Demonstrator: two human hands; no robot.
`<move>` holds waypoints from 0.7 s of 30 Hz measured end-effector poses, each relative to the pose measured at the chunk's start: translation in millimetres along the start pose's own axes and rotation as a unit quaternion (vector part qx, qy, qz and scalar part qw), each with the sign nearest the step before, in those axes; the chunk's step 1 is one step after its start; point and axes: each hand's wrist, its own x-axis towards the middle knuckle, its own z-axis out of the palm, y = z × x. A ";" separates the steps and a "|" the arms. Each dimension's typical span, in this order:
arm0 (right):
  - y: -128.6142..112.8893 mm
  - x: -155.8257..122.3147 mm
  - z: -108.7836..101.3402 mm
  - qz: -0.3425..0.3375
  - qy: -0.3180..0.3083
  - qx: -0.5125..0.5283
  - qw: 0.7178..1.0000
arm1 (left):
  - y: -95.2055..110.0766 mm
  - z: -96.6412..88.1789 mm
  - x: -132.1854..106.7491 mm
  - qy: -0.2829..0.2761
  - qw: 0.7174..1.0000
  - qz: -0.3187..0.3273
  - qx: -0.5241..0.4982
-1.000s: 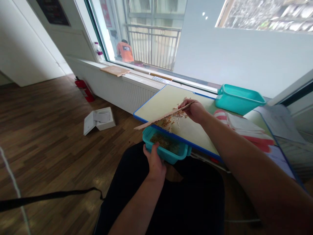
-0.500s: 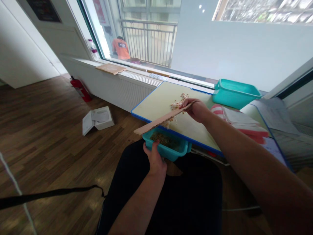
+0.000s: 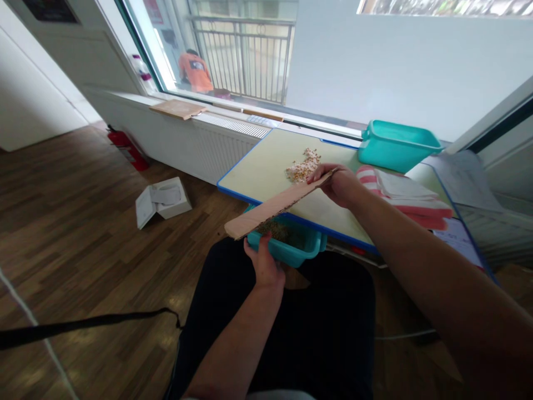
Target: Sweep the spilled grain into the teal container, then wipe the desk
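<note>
Worktop (image 3: 250, 172) bearing grains (image 3: 302, 166): right hand (image 3: 339, 186) pinches a cardboard strip (image 3: 277, 206) over its near edge; left hand (image 3: 267, 266) grips a teal bin (image 3: 293, 255) below that edge.

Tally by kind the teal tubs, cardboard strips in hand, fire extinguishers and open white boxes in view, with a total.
Teal tubs: 2, near one in the left hand, far one untouched
Cardboard strip: 1, in the right hand
Fire extinguisher: 1
Open white box: 1
Total: 5

Lower basin (image 3: 293, 256) half-hidden by cardboard (image 3: 275, 206), poster (image 3: 54, 8) cropped
</note>
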 end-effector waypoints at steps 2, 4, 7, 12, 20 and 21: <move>-1.0 -3.2 1.1 -0.001 0.010 0.000 1.000 | -0.1 0.3 1.0 0.003 1.000 -0.003 0.004; -2.5 -6.7 3.2 0.003 0.024 0.000 1.000 | 0.1 0.8 2.4 0.004 1.000 -0.010 0.006; -4.6 -13.0 6.2 0.007 0.038 -0.002 0.999 | 0.3 1.4 4.1 0.001 1.000 -0.008 -0.002; -4.0 -26.6 6.9 0.004 0.048 0.000 0.999 | 0.1 2.3 2.3 0.000 1.000 -0.002 -0.011; -5.6 -45.9 5.8 0.002 0.064 -0.002 0.998 | -1.4 7.1 -11.7 -0.001 1.000 -0.023 -0.008; -6.4 -48.1 6.1 0.002 0.066 -0.005 0.998 | -2.4 7.6 -12.5 0.002 1.000 -0.023 -0.008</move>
